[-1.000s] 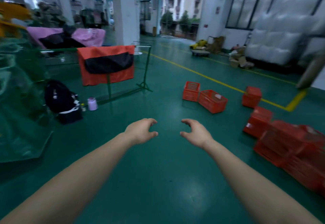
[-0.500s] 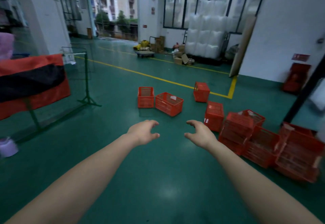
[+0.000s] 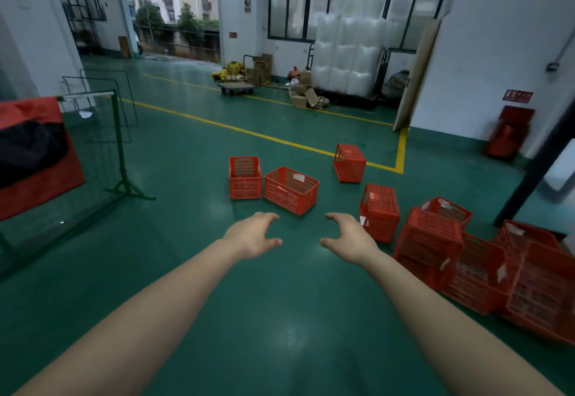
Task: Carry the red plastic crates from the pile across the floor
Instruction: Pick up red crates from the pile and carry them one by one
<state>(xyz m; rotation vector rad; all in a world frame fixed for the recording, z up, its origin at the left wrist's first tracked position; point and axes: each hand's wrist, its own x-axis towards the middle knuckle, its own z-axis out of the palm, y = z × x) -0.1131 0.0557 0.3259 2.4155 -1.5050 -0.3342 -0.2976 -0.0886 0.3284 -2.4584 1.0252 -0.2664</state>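
Observation:
Both my arms reach forward over the green floor. My left hand [image 3: 253, 237] and my right hand [image 3: 350, 238] hang empty with loosely curled fingers, palms facing each other. A jumbled pile of red plastic crates [image 3: 485, 268] lies at the right. Ahead of my hands stand two upright red crates side by side, one [image 3: 245, 177] and the other [image 3: 291, 190]. A crate on its side [image 3: 379, 212] lies just right of my right hand. Another tipped crate [image 3: 349, 162] sits by the yellow floor line.
A green metal rack [image 3: 119, 143] with red and black cloth [image 3: 34, 153] stands at the left. White wrapped bales [image 3: 348, 53], cardboard boxes [image 3: 306, 96] and a low cart [image 3: 236, 87] line the back wall. A red cabinet [image 3: 510, 131] stands at the right wall.
My view has swung to the right, so the crates and the pile now sit nearer the middle. Both hands stay held out in front, empty.

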